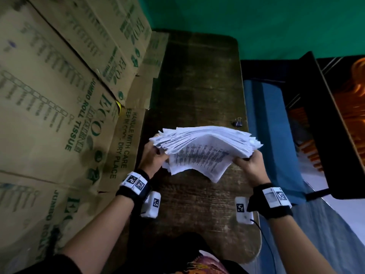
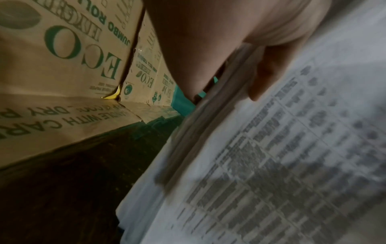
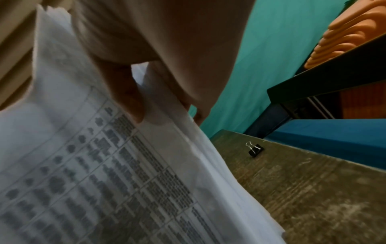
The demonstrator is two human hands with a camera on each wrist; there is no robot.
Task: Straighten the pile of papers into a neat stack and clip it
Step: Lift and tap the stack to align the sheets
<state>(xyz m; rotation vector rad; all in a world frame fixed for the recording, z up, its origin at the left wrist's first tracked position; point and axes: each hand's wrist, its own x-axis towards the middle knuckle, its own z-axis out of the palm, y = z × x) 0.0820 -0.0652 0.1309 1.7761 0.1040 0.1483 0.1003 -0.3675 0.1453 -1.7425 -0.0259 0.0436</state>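
Hands (image 1: 156,157) (image 1: 249,165) around uneven paper pile (image 1: 205,149)

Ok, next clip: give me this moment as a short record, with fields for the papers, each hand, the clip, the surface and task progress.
papers: pile of papers, printed sheets, held up off the table, edges fanned and uneven
left hand: left hand grips the pile's left end
right hand: right hand grips the pile's right end
clip: black binder clip lies on the table near its right edge, beyond the pile, untouched
surface: dark wooden table, cardboard boxes along its left side
progress: straightening not finished, clipping not yet done
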